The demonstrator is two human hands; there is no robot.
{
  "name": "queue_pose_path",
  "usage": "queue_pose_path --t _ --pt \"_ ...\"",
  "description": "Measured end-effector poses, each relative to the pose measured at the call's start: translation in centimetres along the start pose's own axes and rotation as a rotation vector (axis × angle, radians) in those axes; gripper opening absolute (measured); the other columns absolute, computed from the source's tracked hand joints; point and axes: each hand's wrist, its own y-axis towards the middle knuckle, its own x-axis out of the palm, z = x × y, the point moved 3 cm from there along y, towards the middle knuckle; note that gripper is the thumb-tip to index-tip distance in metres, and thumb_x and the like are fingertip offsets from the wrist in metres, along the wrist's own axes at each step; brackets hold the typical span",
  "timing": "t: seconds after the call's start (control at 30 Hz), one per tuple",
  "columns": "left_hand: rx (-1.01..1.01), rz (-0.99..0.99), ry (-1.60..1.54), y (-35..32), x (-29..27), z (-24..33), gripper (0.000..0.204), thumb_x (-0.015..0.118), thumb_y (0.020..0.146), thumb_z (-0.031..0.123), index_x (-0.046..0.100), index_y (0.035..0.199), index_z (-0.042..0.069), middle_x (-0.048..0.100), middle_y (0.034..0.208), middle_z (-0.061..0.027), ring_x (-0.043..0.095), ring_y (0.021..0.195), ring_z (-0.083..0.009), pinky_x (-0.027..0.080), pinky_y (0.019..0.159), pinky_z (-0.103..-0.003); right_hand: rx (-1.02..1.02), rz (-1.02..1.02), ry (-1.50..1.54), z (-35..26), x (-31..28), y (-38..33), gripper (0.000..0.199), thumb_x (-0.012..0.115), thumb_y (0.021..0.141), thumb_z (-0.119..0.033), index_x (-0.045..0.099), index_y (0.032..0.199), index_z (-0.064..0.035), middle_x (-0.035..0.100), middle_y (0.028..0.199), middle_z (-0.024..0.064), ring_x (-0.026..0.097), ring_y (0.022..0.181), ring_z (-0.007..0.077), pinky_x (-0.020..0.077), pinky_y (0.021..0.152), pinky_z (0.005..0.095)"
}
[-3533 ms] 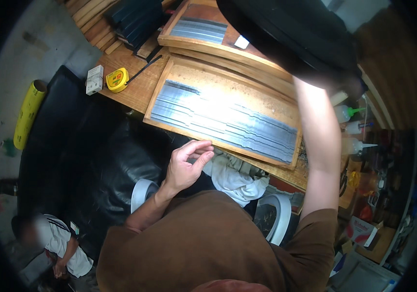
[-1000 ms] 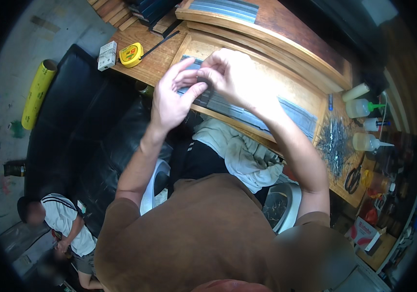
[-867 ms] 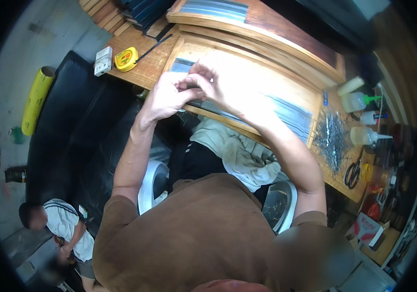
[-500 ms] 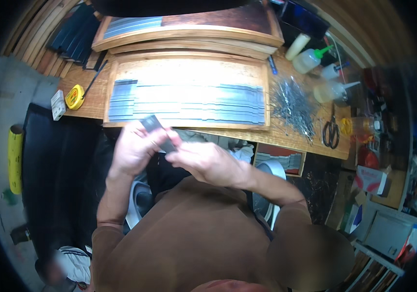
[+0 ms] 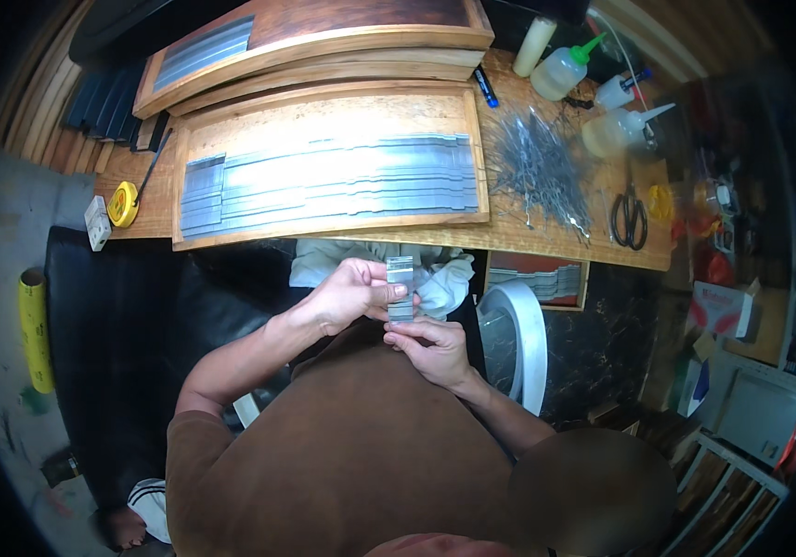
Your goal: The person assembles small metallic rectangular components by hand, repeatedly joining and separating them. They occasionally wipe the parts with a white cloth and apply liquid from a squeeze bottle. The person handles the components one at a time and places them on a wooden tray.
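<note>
Mid-frame, the left hand (image 5: pixel 353 295) pinches the grey strip (image 5: pixel 400 269), thumb across its face; the right hand's (image 5: pixel 440 351) fingertips meet its lower end, gripping or not I cannot tell. Above, a bench (image 5: pixel 119 167) bears a tray (image 5: pixel 333 231); far left, a yellow roll (image 5: pixel 34 330).

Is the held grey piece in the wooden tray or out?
Out: the grey piece shows below the wooden tray's front rim, gripped by the left hand, the right hand at its lower end.

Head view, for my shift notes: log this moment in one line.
left hand: gripping grey striped piece | right hand: at its lower end | nearer wooden tray: on table
</note>
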Motion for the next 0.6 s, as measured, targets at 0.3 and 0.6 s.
queue_pose_path --t 0.3,0.6 --pt "0.058 0.066 0.039 0.8 -0.8 0.9 0.020 0.076 0.100 0.016 0.076 0.115 0.002 0.080 0.105 -0.0112 0.077 0.091 -0.0176 0.064 0.072 -0.033 -0.055 0.033 -0.011 0.3 0.2 1.6 0.018 0.085 0.087 -0.001 0.081 0.104 0.0013 0.081 0.095 0.0131 0.077 0.079 0.0165 0.0596 0.071 0.0278" --pt "-0.022 0.023 0.078 1.4 -0.9 1.5 0.023 0.079 0.098 0.018 0.076 0.115 0.003 0.080 0.103 -0.0095 0.077 0.092 -0.0167 0.062 0.070 -0.031 0.085 -0.010 -0.051 -0.4 0.0 1.8 0.017 0.084 0.088 -0.006 0.081 0.104 -0.0003 0.081 0.098 0.0133 0.078 0.083 0.0179 0.0597 0.072 0.0290"
